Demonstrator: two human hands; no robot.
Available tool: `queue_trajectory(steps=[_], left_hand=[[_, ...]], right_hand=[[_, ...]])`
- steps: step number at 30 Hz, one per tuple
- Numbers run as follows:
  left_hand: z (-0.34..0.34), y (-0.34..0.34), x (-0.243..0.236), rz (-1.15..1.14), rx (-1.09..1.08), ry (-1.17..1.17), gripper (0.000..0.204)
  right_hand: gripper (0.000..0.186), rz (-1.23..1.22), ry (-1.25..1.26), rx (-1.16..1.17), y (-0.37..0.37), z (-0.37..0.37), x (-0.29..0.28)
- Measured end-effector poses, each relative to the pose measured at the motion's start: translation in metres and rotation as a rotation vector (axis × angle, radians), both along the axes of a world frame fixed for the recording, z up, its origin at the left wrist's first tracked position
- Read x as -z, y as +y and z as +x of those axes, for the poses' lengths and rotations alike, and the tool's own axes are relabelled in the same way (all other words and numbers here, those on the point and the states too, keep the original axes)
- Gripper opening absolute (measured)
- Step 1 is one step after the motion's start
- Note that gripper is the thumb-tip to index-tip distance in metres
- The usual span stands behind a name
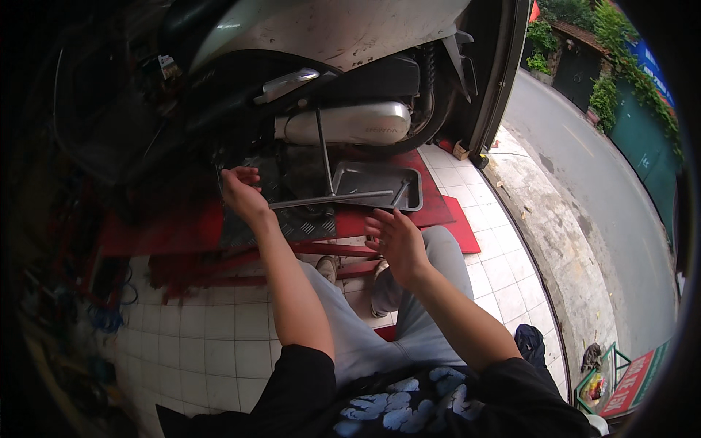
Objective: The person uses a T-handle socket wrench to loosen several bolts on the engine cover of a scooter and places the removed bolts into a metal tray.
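Note:
A long T-handle wrench (326, 155) reaches from the silver engine cover (350, 124) of a scooter (328, 33) toward me, its crossbar running left to right. My left hand (244, 191) is open beside the crossbar's left end, its fingers bent a little; whether it touches the bar I cannot tell. Just below the right end, my right hand (398, 244) hovers with its fingers apart and nothing in them. Behind the bar lies a grey metal tray (418, 179) holding a small wrench (400, 193).
The scooter stands on a red lift platform (434, 208) with a dark tread plate (307, 228). White floor tiles (234, 358) surround it. On the right, a door frame (504, 87) borders the street (584, 146). A dark bag (530, 344) and a sign (635, 383) are at lower right.

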State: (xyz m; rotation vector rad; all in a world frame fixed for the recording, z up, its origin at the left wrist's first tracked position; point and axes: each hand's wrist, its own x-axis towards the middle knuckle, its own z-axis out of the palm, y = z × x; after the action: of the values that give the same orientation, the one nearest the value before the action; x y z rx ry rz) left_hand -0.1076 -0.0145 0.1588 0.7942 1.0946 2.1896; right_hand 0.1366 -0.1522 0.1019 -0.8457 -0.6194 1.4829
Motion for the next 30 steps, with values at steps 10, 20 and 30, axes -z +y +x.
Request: queue_trajectory(steps=[10, 20, 30], left_hand=[[0.037, -0.060, -0.047, 0.217, -0.518, 1.047, 0.069], [0.032, -0.045, -0.028, -0.041, -0.451, 0.988, 0.066], [0.070, -0.045, 0.003, 0.001, -0.095, 0.133, 0.062]], right_hand=[[0.083, 0.026, 0.129, 0.502, 0.058, -0.006, -0.032], [0.057, 0.511, -0.180, 0.740, 0.101, -0.030, -0.101], [0.052, 1.126, -1.114, 1.175, 0.096, -0.086, -0.206]])
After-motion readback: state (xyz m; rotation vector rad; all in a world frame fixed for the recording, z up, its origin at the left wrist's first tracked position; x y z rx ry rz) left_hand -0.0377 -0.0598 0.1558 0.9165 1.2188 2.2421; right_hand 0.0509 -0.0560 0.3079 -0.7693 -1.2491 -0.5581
